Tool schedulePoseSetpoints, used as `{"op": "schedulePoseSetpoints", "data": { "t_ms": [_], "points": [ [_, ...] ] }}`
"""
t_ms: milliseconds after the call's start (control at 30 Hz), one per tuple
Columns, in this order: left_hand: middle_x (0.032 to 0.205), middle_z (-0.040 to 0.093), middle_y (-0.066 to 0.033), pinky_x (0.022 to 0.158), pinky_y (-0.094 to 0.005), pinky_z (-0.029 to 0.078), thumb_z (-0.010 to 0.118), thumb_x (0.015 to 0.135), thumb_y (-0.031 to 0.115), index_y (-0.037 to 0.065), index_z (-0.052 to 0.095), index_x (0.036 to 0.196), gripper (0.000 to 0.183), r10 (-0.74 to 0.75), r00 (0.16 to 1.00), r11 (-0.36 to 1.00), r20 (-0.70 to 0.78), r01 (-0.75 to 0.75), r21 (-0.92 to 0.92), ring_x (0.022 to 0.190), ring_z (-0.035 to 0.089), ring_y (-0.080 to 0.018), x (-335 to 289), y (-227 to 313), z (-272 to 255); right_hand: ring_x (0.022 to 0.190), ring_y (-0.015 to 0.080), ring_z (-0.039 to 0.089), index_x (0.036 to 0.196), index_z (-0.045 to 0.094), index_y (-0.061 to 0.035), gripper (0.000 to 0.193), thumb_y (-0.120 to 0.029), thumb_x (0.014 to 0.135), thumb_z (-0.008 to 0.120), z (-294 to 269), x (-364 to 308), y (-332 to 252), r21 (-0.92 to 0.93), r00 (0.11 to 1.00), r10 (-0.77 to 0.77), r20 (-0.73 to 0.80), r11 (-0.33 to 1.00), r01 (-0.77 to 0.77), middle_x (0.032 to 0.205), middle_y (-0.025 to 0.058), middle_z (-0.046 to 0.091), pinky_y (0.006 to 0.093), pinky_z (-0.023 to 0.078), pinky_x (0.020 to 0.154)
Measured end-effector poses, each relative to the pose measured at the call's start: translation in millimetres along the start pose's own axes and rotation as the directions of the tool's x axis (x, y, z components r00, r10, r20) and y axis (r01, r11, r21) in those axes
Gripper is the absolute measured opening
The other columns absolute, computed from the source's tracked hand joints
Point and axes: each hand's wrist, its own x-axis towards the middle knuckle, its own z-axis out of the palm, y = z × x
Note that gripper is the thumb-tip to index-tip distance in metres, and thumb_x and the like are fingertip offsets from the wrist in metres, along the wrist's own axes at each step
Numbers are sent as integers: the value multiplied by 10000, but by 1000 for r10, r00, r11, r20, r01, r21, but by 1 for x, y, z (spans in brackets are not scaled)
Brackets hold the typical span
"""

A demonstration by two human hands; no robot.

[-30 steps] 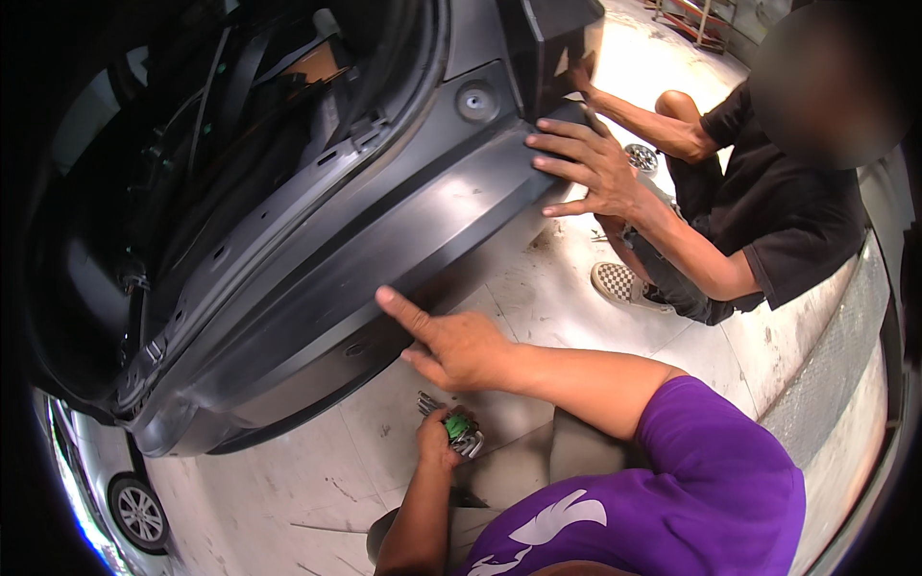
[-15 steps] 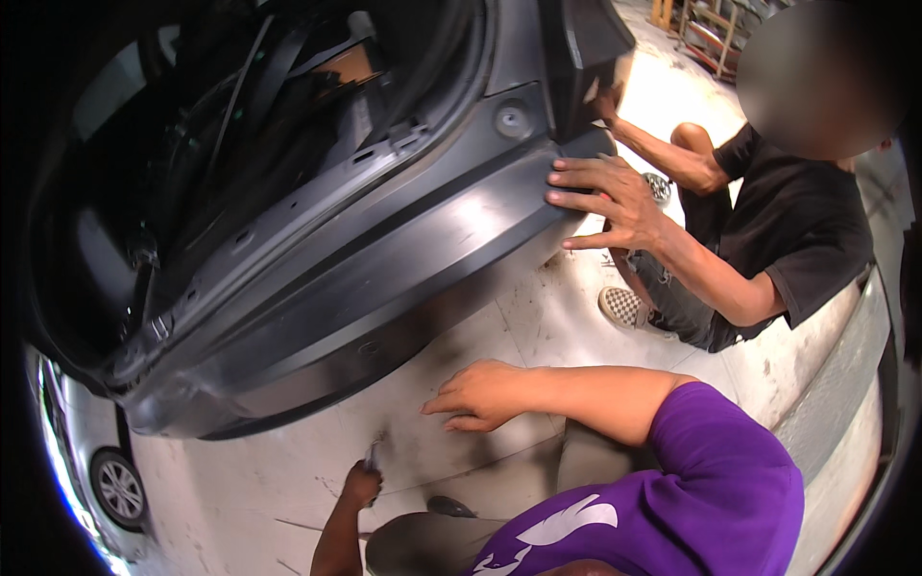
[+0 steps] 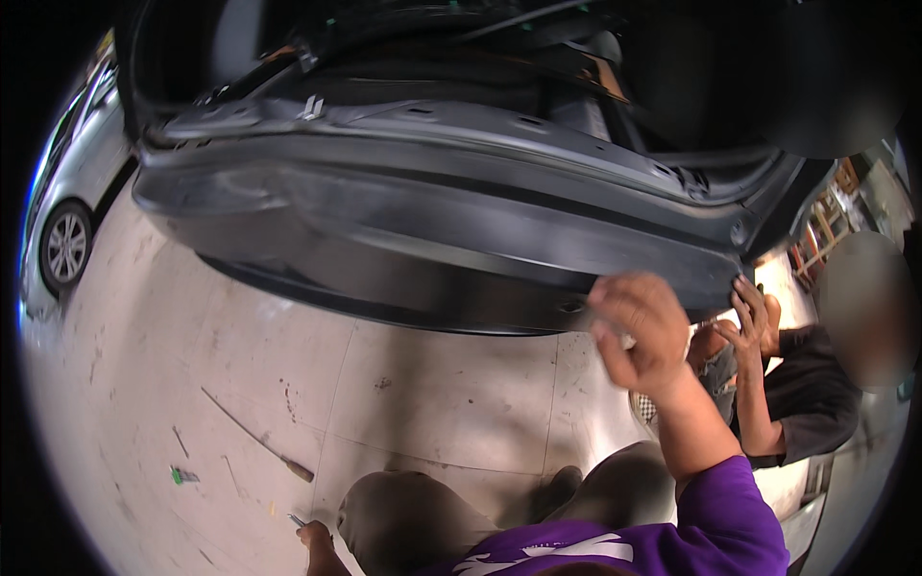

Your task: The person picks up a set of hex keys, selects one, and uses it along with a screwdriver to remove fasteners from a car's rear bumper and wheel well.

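Observation:
A dark grey car bumper [image 3: 403, 230] runs across the upper middle, below the open rear of a car. My right hand [image 3: 642, 331] is raised in front of its lower right part, fingers loosely curled and the thumb apart, somewhat blurred; nothing shows in it, and whether it touches the bumper is unclear. Low at the left, my left hand [image 3: 313, 534] is closed round a small shiny metal tool [image 3: 296, 520] whose tip points away from me. A co-worker's hand [image 3: 749, 315] rests at the bumper's right end.
The co-worker in a black shirt [image 3: 816, 394] crouches at the right. On the floor [image 3: 423, 403] at the left lie a long thin rod with a handle [image 3: 259, 437] and a small green object [image 3: 182, 475]. A silver car [image 3: 101, 144] stands at the far left.
The view has swung right, so the bumper now lies more level across the picture. My right hand has risen toward the bumper. My left hand still holds the metal tool.

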Motion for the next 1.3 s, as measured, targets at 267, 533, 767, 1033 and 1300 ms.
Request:
{"op": "schedulePoseSetpoints", "data": {
  "t_ms": [267, 533, 767, 1033, 1300],
  "points": [
    [1212, 545, -223, 909, -493, 523, 514, 911, 280, 33, 465, 1230, 407, -58, 992, 998, -110, 59, 8, 1104, 599, -389, -27, 7, 11, 1145, 358, 537, 1233, 597, 4, 428, -168, 846, 660, 42, 79, 9, -364, 985, 172, 7, 918, -157, 1251, 178, 562, 427, 443, 975],
    [1290, 501, -125, 955, -500, 465, 577, 898, 360, 127, 476, 1275, 455, -24, 970, 1000, -241, 20, -19, 1219, 508, -339, -45, 8, 31, 1169, 417, 484, 1311, 528, 10, 477, -160, 878, 633, 66, 74, 2, -584, 990, 143, 16, 805, -106, 1279, 236, 481, 481, 413, 1002],
    [1179, 612, -243, 1019, -433, 422, 715, 846, 275, -30, 623, 1184, 464, 590, 771, 583, -240, -612, -534, 1169, 543, -376, -86, 180, -47, 1135, 421, 509, 1269, 555, 16, 434, -181, 889, 627, 70, 78, -8, -490, 989, 131, -69, 859, -148, 1209, 243, 523, 480, 421, 981],
    [1450, 444, -174, 1093, -554, 266, 517, 881, 679, 86, 396, 1453, 833, 682, 522, 336, 513, 399, -853, 1329, 408, -336, -315, 372, -138, 1030, 398, 562, 1066, 634, -10, 371, -300, 839, 679, 57, 101, -12, -400, 954, 292, -68, 868, -294, 1075, 200, 578, 468, 465, 875],
    [1359, 545, -57, 1027, -447, 467, 562, 805, 747, 159, 460, 1397, 841, 999, -27, 34, 20, 752, -658, 1212, 552, -265, -403, 336, -64, 988, 356, 611, 862, 681, -13, 447, -439, 749, 750, 61, 115, 12, -395, 930, 364, -52, 848, -354, 970, 185, 623, 449, 506, 854]
  ]
}}
